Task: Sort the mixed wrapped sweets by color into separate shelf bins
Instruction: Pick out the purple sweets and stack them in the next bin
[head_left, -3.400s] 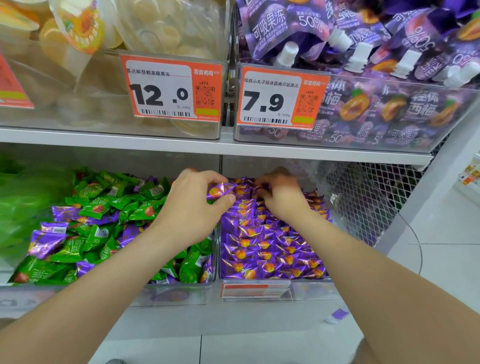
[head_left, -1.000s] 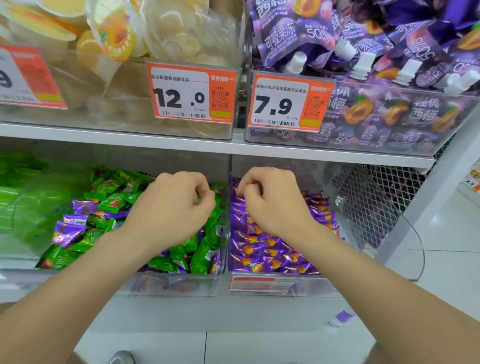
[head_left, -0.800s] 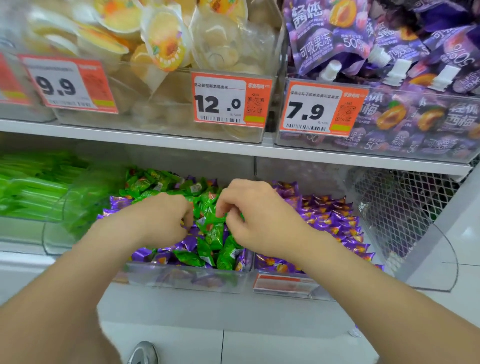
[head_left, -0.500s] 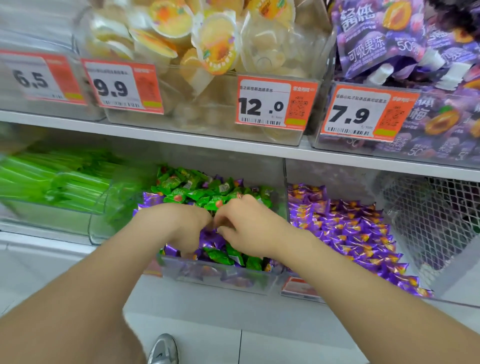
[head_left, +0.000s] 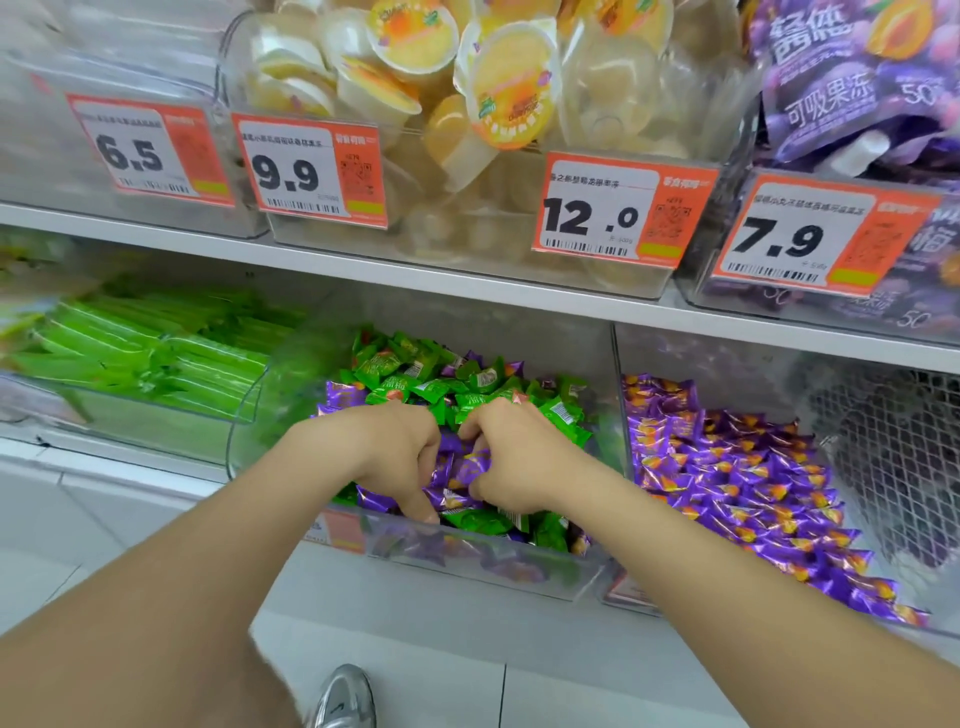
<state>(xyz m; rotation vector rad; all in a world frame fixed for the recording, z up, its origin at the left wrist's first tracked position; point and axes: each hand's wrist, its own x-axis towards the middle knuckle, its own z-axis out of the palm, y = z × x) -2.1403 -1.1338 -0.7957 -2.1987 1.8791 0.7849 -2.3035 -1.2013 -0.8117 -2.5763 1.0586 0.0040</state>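
The right hand (head_left: 519, 460) curls its fingers round a purple sweet (head_left: 475, 464). The left hand (head_left: 384, 452), knuckles almost touching it, digs bent fingers into the pile just beside that sweet; I cannot tell whether it grasps anything. Both are in the mixed bin (head_left: 519, 571), among green sweets (head_left: 395, 387). The purple bin (head_left: 727, 374) sits immediately right.

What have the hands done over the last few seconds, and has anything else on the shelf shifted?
Both hands moved left from the purple bin side into the mixed bin. The right hand, earlier in the purple bin, now curls its fingers on purple sweets. The left hand no longer shows the sweet it held at the divider; it digs beside them, grip unclear. Bins and their stock stayed put.
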